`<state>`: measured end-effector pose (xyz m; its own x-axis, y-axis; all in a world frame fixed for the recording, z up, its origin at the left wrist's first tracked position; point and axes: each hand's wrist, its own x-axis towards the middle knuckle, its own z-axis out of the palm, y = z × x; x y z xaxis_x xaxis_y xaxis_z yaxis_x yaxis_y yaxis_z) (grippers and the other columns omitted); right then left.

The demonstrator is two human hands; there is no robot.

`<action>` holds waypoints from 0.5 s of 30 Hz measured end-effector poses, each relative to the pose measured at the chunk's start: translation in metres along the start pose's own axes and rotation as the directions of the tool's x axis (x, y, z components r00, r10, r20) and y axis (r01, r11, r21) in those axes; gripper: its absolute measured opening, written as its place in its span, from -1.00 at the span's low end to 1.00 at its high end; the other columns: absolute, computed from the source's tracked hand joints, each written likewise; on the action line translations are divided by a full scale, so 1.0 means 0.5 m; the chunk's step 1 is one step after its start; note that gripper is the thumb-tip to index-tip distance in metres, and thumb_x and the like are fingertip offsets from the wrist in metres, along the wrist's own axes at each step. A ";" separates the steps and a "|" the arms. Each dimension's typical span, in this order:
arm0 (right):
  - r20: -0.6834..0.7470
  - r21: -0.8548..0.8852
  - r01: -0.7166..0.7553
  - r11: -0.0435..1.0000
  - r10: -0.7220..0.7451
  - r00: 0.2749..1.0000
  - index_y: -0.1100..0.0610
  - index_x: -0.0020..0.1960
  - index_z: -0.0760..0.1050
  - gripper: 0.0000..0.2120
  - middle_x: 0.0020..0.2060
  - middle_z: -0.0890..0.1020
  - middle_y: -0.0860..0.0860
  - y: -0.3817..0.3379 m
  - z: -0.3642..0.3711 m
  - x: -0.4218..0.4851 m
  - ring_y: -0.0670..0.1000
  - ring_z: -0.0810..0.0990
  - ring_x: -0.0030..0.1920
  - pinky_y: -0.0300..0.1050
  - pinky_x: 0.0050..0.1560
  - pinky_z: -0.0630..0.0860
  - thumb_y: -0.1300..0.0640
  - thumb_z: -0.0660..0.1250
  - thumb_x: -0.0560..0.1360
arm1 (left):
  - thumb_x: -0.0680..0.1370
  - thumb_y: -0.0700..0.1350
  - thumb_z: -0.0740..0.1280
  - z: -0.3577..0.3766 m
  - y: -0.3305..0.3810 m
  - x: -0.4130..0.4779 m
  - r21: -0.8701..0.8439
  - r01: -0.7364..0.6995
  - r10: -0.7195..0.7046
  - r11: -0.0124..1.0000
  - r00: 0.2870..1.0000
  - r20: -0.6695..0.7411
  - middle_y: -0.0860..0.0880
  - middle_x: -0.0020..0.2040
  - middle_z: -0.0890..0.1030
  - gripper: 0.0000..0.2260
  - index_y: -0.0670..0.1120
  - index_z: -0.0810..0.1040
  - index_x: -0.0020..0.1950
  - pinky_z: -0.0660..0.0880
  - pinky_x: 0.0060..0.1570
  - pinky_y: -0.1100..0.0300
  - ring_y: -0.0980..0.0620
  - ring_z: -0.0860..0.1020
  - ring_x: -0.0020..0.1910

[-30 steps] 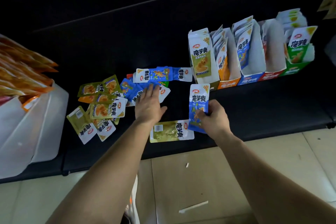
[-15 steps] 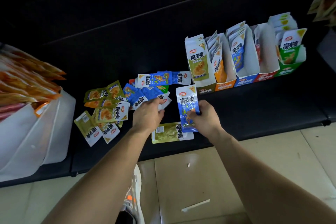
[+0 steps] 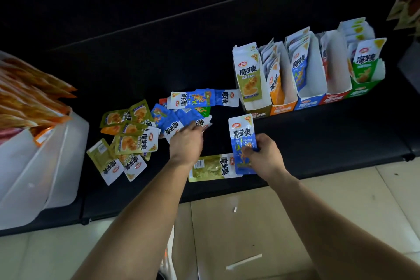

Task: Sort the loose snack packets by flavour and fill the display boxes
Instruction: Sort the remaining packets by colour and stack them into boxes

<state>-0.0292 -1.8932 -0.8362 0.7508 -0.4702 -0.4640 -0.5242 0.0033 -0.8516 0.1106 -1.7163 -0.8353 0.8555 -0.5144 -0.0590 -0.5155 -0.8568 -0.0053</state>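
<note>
Gathering blue packets: the right hand point(image 3: 264, 157) pinches a blue packet point(image 3: 242, 141) upright above the shelf point(image 3: 318, 139), while the left hand point(image 3: 186, 143) closes on the loose blue pile point(image 3: 175, 120). Next, I judge, comes stacking them for the blue display box point(image 3: 305, 84).

The picture is dim. The black shelf point(image 3: 295, 139) is very dark, and its back part fades into black. The pale floor tiles point(image 3: 341, 200) near the bottom look brightest. The shiny packets point(image 3: 134, 143) catch a little light. The orange bags point(image 3: 29, 102) on the left are smeared and blurry. Straight lines bend near the edges
</note>
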 end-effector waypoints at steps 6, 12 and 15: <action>0.048 0.056 0.072 0.996 -0.075 0.996 -0.02 -0.03 0.51 -0.90 -0.12 0.69 -0.03 -0.036 0.018 -0.005 -0.01 0.72 -0.12 0.04 -0.16 0.69 0.15 0.41 0.56 | 0.71 -0.05 0.10 -0.069 -0.001 -0.028 -0.287 -0.021 -0.018 0.958 0.991 -0.132 -0.02 -0.24 0.57 -0.81 -0.08 0.46 0.06 0.41 -0.31 0.07 -0.04 0.53 -0.29; 0.078 0.185 0.104 0.977 -0.120 0.990 0.04 -0.03 0.52 -0.89 -0.09 0.71 0.02 -0.095 0.030 -0.028 0.05 0.73 -0.06 0.12 -0.09 0.70 0.21 0.42 0.55 | 0.71 0.02 0.11 -0.155 0.012 -0.062 -0.627 0.011 -0.114 0.779 0.986 -0.124 0.07 -0.23 0.57 -0.86 0.12 0.39 -0.02 0.54 -0.31 -0.01 0.00 0.58 -0.26; 0.104 0.176 0.102 0.979 -0.122 0.987 0.04 -0.01 0.50 -0.90 -0.08 0.71 0.02 -0.103 0.027 -0.042 -0.04 0.73 -0.10 0.05 -0.12 0.71 0.19 0.41 0.56 | 0.71 0.00 0.14 -0.171 0.024 -0.065 -0.734 0.084 -0.178 0.673 0.983 -0.051 0.06 -0.13 0.60 -0.83 0.19 0.40 -0.06 0.63 -0.16 -0.16 -0.09 0.64 -0.17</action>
<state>-0.0124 -1.8718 -0.7860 0.8466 -0.3731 -0.3797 -0.3658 0.1105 -0.9241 0.0807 -1.7129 -0.7480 0.9350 -0.3546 -0.0065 -0.2400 -0.6460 0.7246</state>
